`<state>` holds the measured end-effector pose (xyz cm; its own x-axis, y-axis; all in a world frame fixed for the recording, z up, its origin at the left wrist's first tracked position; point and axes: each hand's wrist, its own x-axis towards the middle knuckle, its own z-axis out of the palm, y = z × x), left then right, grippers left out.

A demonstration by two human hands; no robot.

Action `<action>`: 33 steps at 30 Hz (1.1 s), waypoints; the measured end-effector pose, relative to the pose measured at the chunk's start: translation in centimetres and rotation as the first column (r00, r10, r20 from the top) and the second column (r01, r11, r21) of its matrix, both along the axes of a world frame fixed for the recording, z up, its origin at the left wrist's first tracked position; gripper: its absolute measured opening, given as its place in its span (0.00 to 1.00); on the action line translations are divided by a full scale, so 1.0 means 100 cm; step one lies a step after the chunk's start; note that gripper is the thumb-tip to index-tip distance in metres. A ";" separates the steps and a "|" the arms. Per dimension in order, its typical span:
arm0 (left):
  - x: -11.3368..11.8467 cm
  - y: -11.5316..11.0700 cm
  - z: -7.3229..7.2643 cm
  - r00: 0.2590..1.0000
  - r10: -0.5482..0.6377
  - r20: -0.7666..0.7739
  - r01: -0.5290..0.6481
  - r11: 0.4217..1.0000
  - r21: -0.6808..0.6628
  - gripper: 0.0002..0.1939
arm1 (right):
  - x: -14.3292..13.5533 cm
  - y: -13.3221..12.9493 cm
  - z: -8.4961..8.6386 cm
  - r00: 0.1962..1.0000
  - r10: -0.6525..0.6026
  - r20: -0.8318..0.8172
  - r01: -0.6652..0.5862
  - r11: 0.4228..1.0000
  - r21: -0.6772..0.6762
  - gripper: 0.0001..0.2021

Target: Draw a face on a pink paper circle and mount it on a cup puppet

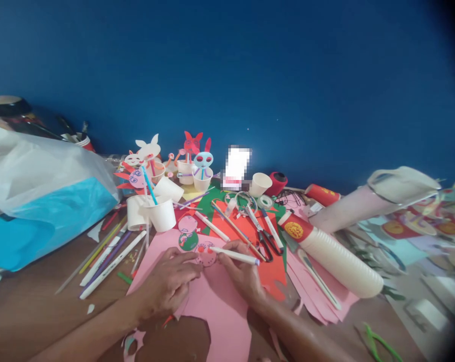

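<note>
A white marker [237, 256] with a purple end is held in my right hand [242, 274], its tip over a small pink paper face [206, 253] with red eyes and drawn lashes. The fingers of my left hand [169, 284] lie spread at the left edge of that face, on a large pink paper sheet [227, 317] with a cut-out edge. Just above the face are a pink disc [187, 224] and a green disc [188, 241], both with drawn marks.
Black-handled scissors [265, 239] lie on red paper [275, 274]. A stack of paper cups [336, 261] lies at the right. White cups [162, 215], paper figures [204, 160] and several markers [112, 264] are at the left. A plastic bag [61, 186] stands far left.
</note>
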<state>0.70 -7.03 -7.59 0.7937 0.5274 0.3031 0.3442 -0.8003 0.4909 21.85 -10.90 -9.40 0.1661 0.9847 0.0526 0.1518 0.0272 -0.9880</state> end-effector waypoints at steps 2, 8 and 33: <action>0.000 -0.001 -0.003 1.000 0.012 0.019 -0.012 1.000 0.006 0.22 | -0.001 -0.001 0.002 0.999 0.026 -0.031 -0.027 0.999 -0.021 0.06; -0.001 -0.001 0.002 1.000 0.004 -0.031 -0.003 1.000 0.006 0.24 | -0.004 -0.001 0.003 0.999 0.034 0.008 -0.033 0.999 -0.032 0.07; -0.001 -0.002 0.005 0.997 0.003 -0.077 -0.003 1.000 -0.003 0.26 | -0.003 -0.002 -0.008 0.999 0.012 0.040 -0.012 1.000 -0.001 0.06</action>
<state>0.61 -7.24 -7.13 0.8131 0.5307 0.2392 0.3836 -0.7975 0.4656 21.56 -11.15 -10.24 0.1518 0.9867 0.0579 0.1909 0.0282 -0.9812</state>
